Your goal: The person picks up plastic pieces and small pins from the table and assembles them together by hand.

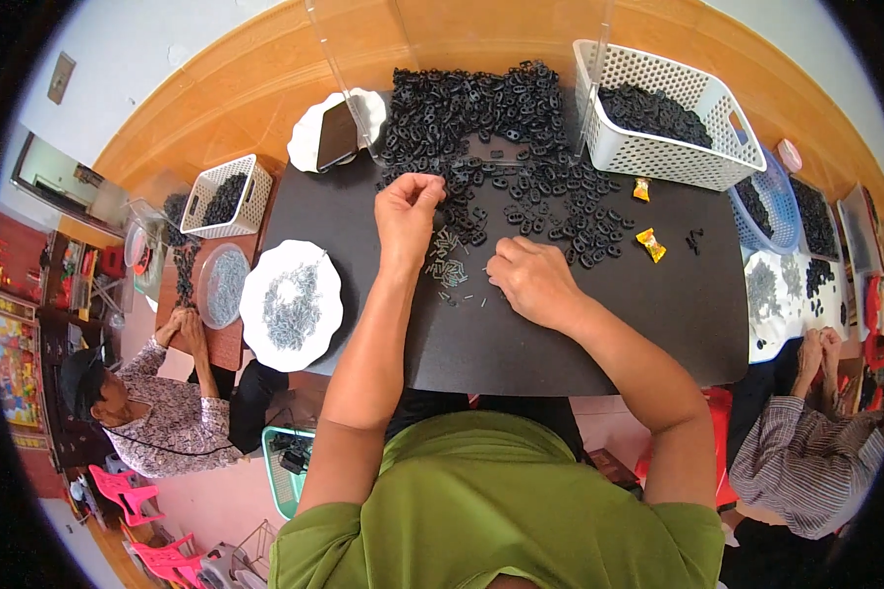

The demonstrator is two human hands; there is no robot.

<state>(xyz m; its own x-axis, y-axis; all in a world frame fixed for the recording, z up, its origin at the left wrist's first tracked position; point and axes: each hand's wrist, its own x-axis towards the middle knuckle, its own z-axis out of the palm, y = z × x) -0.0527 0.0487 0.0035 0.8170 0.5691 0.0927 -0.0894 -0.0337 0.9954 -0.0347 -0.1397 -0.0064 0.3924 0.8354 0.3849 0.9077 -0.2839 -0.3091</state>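
Note:
My left hand (408,211) is raised over the black table (658,314), fingers pinched together on a small black plastic part at the edge of a big heap of such parts (481,113). My right hand (530,278) rests on the table, fingers curled down next to a small scatter of short grey metal pins (449,263); what it pinches is hidden. Loose black parts (570,211) spread from the heap toward my right hand.
A white plate of grey pins (291,304) lies at left, a white basket of black parts (658,113) at back right, a plate with a phone (336,133) at back. Two yellow wrapped sweets (650,243) lie at right. Other people sit at left (147,402) and right (815,442).

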